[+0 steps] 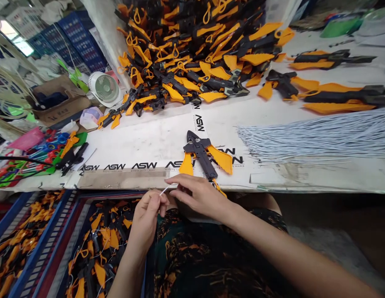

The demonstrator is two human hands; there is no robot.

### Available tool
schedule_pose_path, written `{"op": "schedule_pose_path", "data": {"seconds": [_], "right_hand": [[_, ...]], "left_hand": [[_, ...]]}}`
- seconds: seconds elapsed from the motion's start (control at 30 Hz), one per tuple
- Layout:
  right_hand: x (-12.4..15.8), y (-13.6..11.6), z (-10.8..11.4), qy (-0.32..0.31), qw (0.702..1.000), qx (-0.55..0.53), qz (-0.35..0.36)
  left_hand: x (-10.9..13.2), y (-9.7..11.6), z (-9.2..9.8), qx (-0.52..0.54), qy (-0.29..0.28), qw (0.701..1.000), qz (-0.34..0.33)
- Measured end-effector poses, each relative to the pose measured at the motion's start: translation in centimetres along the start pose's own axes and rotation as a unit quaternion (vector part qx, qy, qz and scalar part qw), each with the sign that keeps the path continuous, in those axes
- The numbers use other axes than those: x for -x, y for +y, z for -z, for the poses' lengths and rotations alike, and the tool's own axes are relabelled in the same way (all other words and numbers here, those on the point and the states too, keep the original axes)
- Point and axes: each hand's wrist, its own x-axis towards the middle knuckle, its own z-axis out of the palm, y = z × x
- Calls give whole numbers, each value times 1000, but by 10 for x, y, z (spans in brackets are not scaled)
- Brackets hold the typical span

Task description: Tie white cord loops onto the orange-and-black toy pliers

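Observation:
My left hand (148, 209) is closed in a pinch on a thin white cord (164, 190), just in front of the table edge. Beside it, my right hand (203, 196) has its fingers stretched out and thumb apart, with the fingertips close to the cord's upper end; I see nothing gripped in it. Just beyond the right hand, a dark grey and orange plastic toy part (201, 154) with two orange fins lies on the table, its orange loop hanging over the front edge. A bundle of pale cords (316, 134) lies at the right of the table.
A large heap of black and orange toy parts (186, 62) fills the back of the table (133, 140). More such parts (344, 97) lie at the right. A small fan (106, 88) stands at the left. Below the edge are blue crates (52, 244) of parts.

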Motion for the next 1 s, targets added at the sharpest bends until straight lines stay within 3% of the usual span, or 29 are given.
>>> {"op": "schedule_pose_path", "data": {"seconds": [0.1, 0.2, 0.27, 0.33, 0.43, 0.53, 0.63, 0.73, 0.83, 0.9, 1.0], "right_hand": [[2, -11, -8, 26, 996, -68, 42], [6, -16, -16, 57, 993, -94, -29], [10, -17, -18, 66, 988, -113, -83], [13, -18, -16, 72, 983, -125, -118], [16, -18, -9, 44, 969, -179, -166], [18, -13, -4, -4, 935, -271, -229], [18, -7, -1, -11, 905, -320, -281], [18, -4, 0, -16, 891, -341, -299], [18, -4, -1, -3, 898, -329, -292], [20, -4, -3, 13, 906, -318, -280], [26, -4, -6, 43, 926, -285, -242]], "left_hand": [[2, -4, -5, 21, 1, 1000, 10], [1, -8, -10, 43, 35, 998, -2], [1, -11, -10, -15, 63, 997, -46], [0, -12, -7, -155, 65, 977, -130], [-2, -11, 1, -394, 17, 876, -280], [-8, -8, 10, -525, -51, 766, -368], [-15, -4, 14, -562, -109, 718, -395], [-21, -2, 13, -527, -124, 720, -435], [-23, -1, 7, -486, -102, 740, -455], [-21, -3, 0, -459, -74, 782, -416], [-16, -11, -13, -345, -27, 901, -263]]}}
